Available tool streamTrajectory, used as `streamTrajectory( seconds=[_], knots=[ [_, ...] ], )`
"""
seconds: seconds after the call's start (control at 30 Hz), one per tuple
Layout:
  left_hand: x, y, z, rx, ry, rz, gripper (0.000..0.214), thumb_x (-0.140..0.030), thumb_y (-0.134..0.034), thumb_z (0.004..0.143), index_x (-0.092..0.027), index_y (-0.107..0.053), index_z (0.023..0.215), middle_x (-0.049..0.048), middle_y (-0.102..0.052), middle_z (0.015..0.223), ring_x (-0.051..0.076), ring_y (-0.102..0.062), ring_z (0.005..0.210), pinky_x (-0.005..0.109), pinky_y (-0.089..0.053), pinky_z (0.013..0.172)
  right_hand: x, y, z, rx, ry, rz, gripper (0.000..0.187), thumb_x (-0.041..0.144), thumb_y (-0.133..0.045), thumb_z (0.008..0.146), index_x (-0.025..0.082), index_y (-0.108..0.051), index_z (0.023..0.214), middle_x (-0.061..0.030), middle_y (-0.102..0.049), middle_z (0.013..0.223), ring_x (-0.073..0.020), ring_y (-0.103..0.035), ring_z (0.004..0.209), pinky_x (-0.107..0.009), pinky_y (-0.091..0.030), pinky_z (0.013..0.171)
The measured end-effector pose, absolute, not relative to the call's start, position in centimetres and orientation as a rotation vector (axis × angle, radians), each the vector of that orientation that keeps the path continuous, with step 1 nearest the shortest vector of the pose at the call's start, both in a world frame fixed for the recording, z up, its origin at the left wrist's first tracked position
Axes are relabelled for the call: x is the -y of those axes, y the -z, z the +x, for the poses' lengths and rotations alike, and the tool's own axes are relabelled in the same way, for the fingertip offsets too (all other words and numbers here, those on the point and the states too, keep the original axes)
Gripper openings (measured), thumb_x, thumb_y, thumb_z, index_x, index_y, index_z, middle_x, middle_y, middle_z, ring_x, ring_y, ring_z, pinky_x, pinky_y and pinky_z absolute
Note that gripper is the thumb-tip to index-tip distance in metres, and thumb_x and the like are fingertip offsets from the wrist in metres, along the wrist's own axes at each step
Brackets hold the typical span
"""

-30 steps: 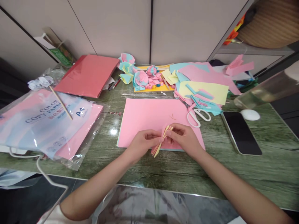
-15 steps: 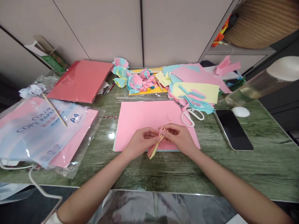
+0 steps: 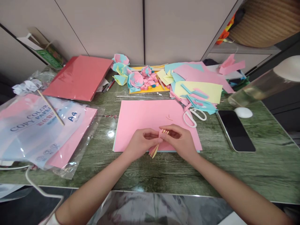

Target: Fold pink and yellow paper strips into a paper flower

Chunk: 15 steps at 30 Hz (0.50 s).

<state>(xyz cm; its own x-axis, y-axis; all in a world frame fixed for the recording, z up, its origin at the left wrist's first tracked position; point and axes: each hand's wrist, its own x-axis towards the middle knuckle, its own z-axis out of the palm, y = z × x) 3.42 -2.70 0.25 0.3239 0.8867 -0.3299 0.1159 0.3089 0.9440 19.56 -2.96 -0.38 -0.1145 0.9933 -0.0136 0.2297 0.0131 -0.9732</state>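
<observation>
Both hands meet over the near edge of a pink paper sheet (image 3: 145, 118) on the green table. My left hand (image 3: 140, 144) and my right hand (image 3: 180, 140) each pinch a small folded bundle of pink and yellow paper strips (image 3: 156, 147). The bundle stands slanted between the fingers, with its lower end fanning out toward me. White-handled scissors (image 3: 194, 116) lie just right of the pink sheet, a little beyond my right hand.
A plastic pack of A4 colour copy paper (image 3: 42, 128) with a wooden stick (image 3: 50, 107) lies left. A red folder (image 3: 79, 77) sits behind it. Paper flowers (image 3: 138, 77) and cut scraps (image 3: 199, 87) crowd the back. A phone (image 3: 235, 130) and bottle (image 3: 264, 84) are right.
The hands stay together on the strip bundle, with the fingers shifting slightly on it. The view has swayed a little left and back.
</observation>
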Motion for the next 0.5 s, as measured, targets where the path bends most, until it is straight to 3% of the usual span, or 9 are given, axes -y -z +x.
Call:
streamTrajectory(
  seconds=[0.33, 0.5],
  knots=[
    [2.83, -0.06, 3.55, -1.117, -0.669, 1.083, 0.021, -0.028, -0.066, 0.067, -0.014, -0.065, 0.083, 0.0056, -0.068, 0.082, 0.014, -0.061, 0.072, 0.03, -0.049, 0.072, 2.64, 0.68, 19.7, 1.479, -1.181, -1.311, 0.018, 0.034, -0.065, 0.07, 0.019, -0.068, 0.079, -0.004, -0.067, 0.076, -0.015, -0.059, 0.07, -0.028, -0.047, 0.062],
    [2.73, 0.19, 3.52, -1.099, -0.637, 1.022, 0.027, -0.033, -0.067, 0.067, -0.013, -0.065, 0.085, 0.0056, -0.067, 0.078, 0.013, -0.059, 0.066, 0.028, -0.048, 0.064, 2.36, 0.6, 19.8, 1.419, -1.242, -1.332, 0.018, 0.033, -0.066, 0.069, 0.018, -0.068, 0.077, -0.0038, -0.067, 0.076, -0.0141, -0.059, 0.068, -0.027, -0.048, 0.061]
  ],
)
